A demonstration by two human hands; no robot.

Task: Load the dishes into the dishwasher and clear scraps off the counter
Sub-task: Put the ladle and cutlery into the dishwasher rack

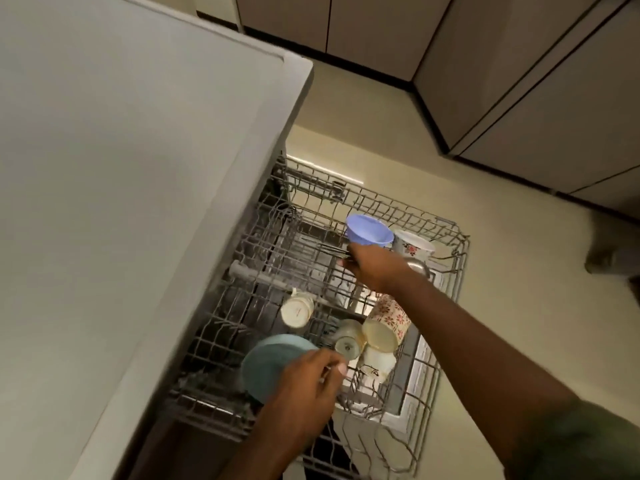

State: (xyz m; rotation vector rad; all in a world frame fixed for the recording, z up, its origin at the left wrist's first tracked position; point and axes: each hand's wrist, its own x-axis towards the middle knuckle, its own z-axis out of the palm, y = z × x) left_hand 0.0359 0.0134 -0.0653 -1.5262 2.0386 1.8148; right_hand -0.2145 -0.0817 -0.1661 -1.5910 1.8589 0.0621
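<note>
While hands (372,268) (304,382) grip, bowls (369,230) (273,362) tilt.

Dim, warm light; glare streak on the floor (325,171); soft blur throughout; wide-angle bending at edges.

One head-worn wide-angle view looks steeply down from above the counter (114,188) edge, which fills the left half, onto the pulled-out dishwasher rack (446,244) below at centre. The rack lies within arm's reach, with both forearms entering from the bottom edge and lower right corner. The lens faces forward along the floor (502,271) toward cabinet fronts (540,109) that bend across the top and right; no second view shares the scene.
</note>
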